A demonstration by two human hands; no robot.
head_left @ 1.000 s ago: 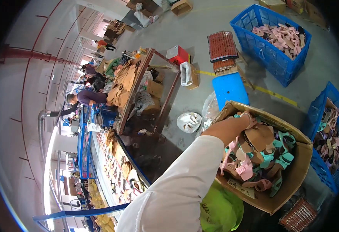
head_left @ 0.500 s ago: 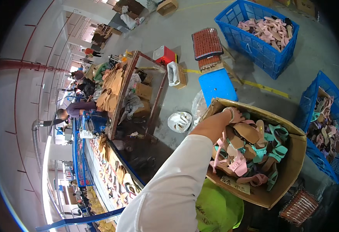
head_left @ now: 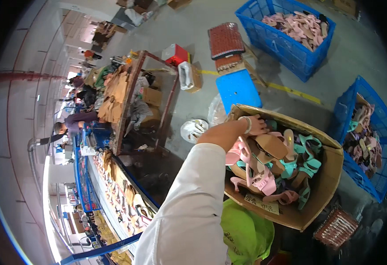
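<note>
Fingers of the left hand curl down over the near rim of the cardboard box, closed around something in the heap; from this angle I cannot tell exactly which piece they grip, though a pink sandal lies right under the palm, touching it or very nearly. A white band sits on the wrist, and the white sleeve runs up from the lower edge to the box. The box stands tilted toward the person, so the pile of pink, teal and tan sandals slumps to the near side, within reach. The right hand is nowhere in view. A green bag sits just below the box, against its lower wall. Beyond it stands a blue stool, and blue crates of more sandals stand well apart on the floor. Far left, people work along a long tabletop lined with shoes.
</note>
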